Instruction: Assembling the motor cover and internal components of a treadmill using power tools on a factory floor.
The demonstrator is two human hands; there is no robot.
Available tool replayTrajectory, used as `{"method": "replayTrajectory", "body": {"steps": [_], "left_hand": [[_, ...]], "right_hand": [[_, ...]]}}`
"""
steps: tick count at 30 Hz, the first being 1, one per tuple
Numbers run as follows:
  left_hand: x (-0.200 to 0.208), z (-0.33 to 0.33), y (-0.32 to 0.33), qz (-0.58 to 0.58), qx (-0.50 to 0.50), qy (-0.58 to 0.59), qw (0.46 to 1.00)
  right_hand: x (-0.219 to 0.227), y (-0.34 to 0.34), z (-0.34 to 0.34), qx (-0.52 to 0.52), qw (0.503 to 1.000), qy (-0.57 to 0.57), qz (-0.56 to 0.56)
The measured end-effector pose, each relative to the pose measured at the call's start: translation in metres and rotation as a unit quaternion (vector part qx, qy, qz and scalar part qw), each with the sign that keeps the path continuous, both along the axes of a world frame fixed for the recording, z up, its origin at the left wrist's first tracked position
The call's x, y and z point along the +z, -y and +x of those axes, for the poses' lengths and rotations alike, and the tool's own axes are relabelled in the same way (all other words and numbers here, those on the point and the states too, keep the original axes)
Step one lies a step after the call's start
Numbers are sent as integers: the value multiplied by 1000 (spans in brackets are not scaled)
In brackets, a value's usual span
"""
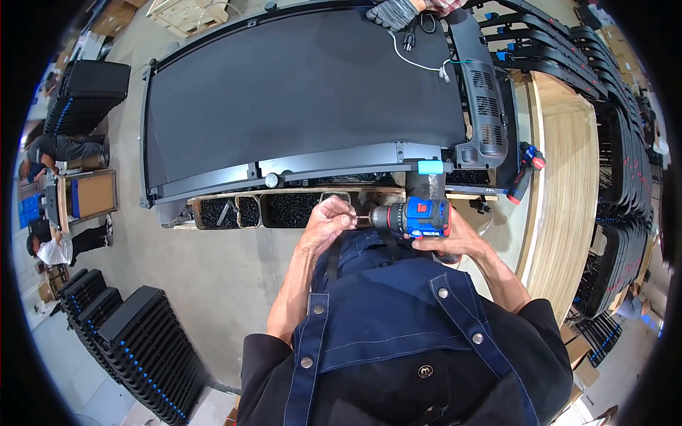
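Note:
My right hand point(458, 238) is wrapped round a blue and black cordless drill point(425, 216), held level in front of my apron with its chuck to the left. My left hand point(330, 224) pinches at the tip of the drill's bit point(362, 217); whatever small piece is between the fingers cannot be made out. Just beyond both hands lies a treadmill deck point(298, 85) with a black belt and a dark side rail point(334, 157). Below that rail, parts bins point(266, 221) hold many small dark screws.
Another person's gloved hand point(393, 14) rests on the deck's far side, near a power plug point(409, 41) and loose wires. A motor cover point(486, 106) stands at the deck's right end. Farther right are a red and black power tool point(526, 172) and a wooden crate point(568, 177). Black frames point(149, 348) are stacked at left.

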State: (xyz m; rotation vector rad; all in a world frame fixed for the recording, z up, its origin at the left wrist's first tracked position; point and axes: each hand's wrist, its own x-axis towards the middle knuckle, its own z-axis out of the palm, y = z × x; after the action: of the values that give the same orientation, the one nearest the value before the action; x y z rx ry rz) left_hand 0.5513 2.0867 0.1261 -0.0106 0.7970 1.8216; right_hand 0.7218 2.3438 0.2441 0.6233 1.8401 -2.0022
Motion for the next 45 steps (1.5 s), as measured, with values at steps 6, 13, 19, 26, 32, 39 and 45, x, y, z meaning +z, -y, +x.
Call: {"method": "replayTrajectory", "body": {"steps": [6, 13, 19, 26, 32, 39, 45], "left_hand": [[16, -20, 0, -54, -59, -81, 993], [14, -21, -3, -20, -64, -73, 995], [13, -23, -9, -14, -71, -46, 996], [43, -29, -31, -109, -85, -261, 955], [33, -15, -67, -44, -26, -86, 995], [40, 12, -114, 51, -84, 182, 978], [31, 18, -135, 44, -81, 233, 968]], "right_hand": [[-2, 2, 1, 0, 1000, -4, -1], [15, 14, -4, -54, 997, 12, -49], [23, 13, -2, -47, 999, 24, -14], [34, 20, 3, -91, 995, 22, 39], [49, 18, 2, -181, 981, 73, -10], [82, -34, -42, 9, 920, 47, 388], [74, -66, -82, 177, 867, 96, 455]]}}
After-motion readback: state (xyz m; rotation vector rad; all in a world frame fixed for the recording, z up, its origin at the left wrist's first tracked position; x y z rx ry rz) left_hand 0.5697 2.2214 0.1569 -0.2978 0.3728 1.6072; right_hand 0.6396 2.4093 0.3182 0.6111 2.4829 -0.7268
